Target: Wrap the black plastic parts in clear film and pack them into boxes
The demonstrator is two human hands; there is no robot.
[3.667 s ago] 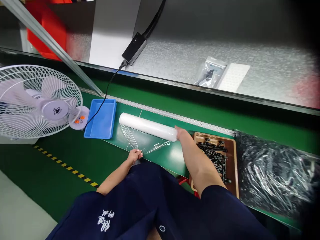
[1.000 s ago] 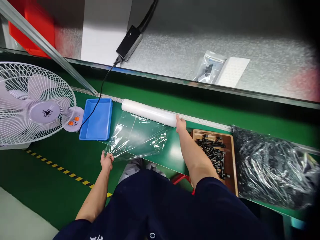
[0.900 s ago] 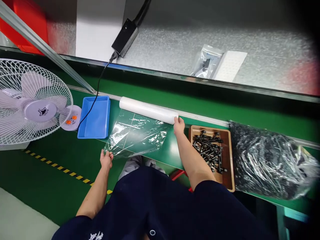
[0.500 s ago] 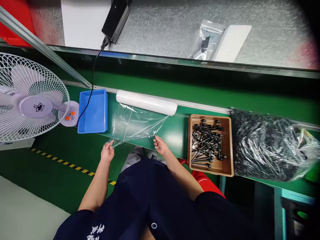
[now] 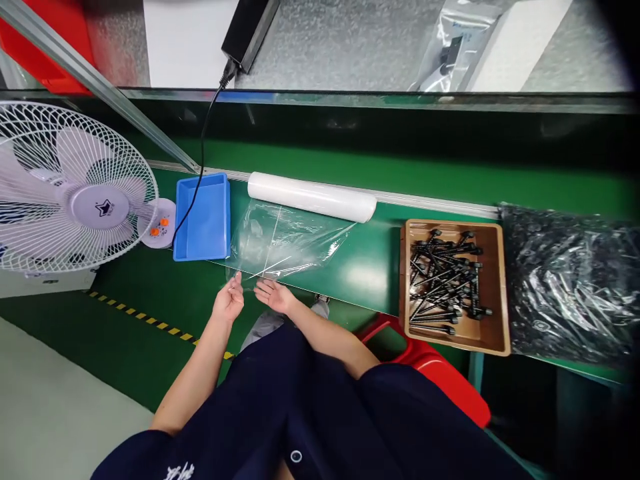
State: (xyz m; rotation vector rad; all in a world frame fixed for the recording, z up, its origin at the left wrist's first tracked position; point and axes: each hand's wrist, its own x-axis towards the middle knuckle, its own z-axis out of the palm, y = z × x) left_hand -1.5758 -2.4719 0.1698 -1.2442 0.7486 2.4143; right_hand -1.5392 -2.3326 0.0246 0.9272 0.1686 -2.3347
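A white roll of clear film (image 5: 313, 197) lies along the back rail of the green bench (image 5: 370, 267). A sheet of film (image 5: 285, 240) is drawn from it towards me and hangs over the bench's front edge. My left hand (image 5: 229, 303) pinches the sheet's near left corner. My right hand (image 5: 273, 297) is close beside it at the sheet's near edge. Its fingers are stretched out and touch the film.
A blue tray (image 5: 203, 220) sits left of the film, with a white fan (image 5: 75, 190) beyond it. To the right are a wooden tray (image 5: 493, 287) of black parts and a bag of black parts (image 5: 570, 280). A red stool (image 5: 435, 373) is under me.
My right hand left the roll's right end, came to the sheet's near edge and slid left to beside my left hand. More film has been drawn out; the roll lies by the rail.
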